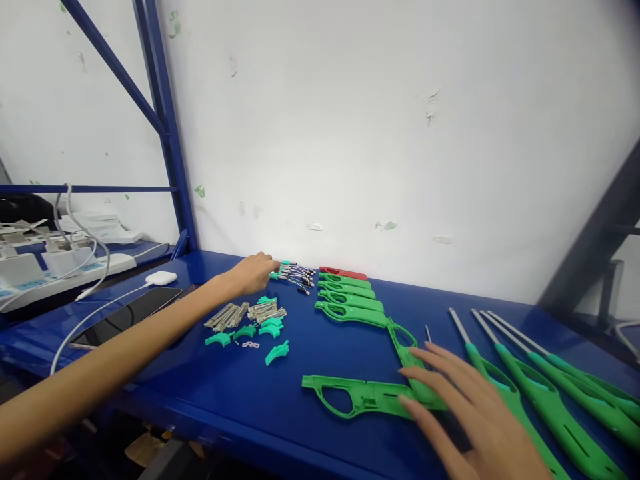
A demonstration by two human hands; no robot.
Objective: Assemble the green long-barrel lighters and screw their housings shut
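Note:
My left hand (256,273) reaches to the back of the blue table, beside a row of slim igniter parts with wires (300,273). Its fingers curl downward, and whatever they pinch is hidden. My right hand (470,410) is open, fingers spread over the handle end of a green lighter shell half (367,395) lying with its inside up. A second green shell half (407,350) lies at an angle under the fingertips. Between the hands, several green shell halves (353,315) and a red one (343,273) are stacked in a row.
Teal triggers (277,353) and bundles of metal-coloured parts (227,317) lie left of centre. Several long-necked green lighters (550,400) lie at right. A phone (127,317), white cable and power strip (110,263) are at left. A white wall stands behind.

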